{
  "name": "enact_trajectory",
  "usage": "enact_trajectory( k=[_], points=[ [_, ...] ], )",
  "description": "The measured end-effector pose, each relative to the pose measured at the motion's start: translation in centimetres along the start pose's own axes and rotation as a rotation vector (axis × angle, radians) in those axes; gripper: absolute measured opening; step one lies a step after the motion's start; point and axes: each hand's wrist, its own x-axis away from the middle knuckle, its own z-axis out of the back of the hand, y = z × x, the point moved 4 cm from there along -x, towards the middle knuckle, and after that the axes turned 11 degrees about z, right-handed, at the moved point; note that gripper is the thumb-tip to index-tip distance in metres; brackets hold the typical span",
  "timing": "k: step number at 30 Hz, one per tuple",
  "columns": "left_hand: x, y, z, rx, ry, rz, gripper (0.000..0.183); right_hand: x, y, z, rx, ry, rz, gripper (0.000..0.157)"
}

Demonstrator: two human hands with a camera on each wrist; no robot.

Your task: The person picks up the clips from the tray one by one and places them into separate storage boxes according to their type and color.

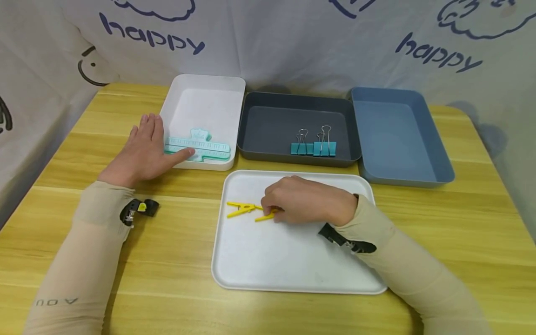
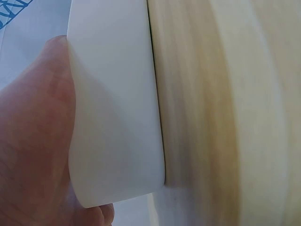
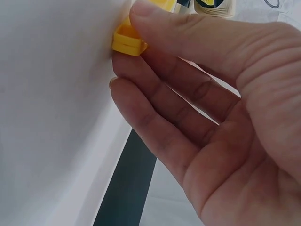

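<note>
On the white tray (image 1: pixel 293 260), my right hand (image 1: pixel 307 200) pinches a yellow clothespin (image 1: pixel 264 217) between thumb and fingertips. Most of that clothespin is hidden by the fingers; in the right wrist view its yellow end (image 3: pixel 128 44) shows under the thumb. Just left of it lies another yellow clothespin (image 1: pixel 239 209), its handles spread leftward. My left hand (image 1: pixel 144 153) rests at the left side of the white box (image 1: pixel 205 95), fingers straight, thumb reaching over the rim above mint-green ruler clips (image 1: pixel 209 148). In the left wrist view the thumb lies along the box's wall (image 2: pixel 113 108).
Right of the white box stands a dark grey box (image 1: pixel 268 125) holding teal binder clips (image 1: pixel 313 149) with upright wire handles. A blue-grey box (image 1: pixel 395 135) adjoins it on the right. All stand on a wooden table (image 1: pixel 176 260) before a printed cloth (image 1: pixel 284 42).
</note>
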Motion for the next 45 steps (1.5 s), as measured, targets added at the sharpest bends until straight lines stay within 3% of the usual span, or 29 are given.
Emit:
enact_trajectory(
  k=[8,19,45],
  points=[
    [-0.04,0.03,0.03,0.012,0.006,0.003,0.125,0.14,-0.08,0.11,0.02,0.013,0.024,0.009],
    [0.0,0.0,-0.08,0.003,-0.016,0.017,0.126,0.35,-0.1,0.34,0.051,-0.03,-0.051,0.015],
    [0.02,0.11,-0.02,0.007,-0.02,0.014,0.126,0.65,-0.06,0.57,0.07,-0.013,-0.009,0.019]
  ],
)
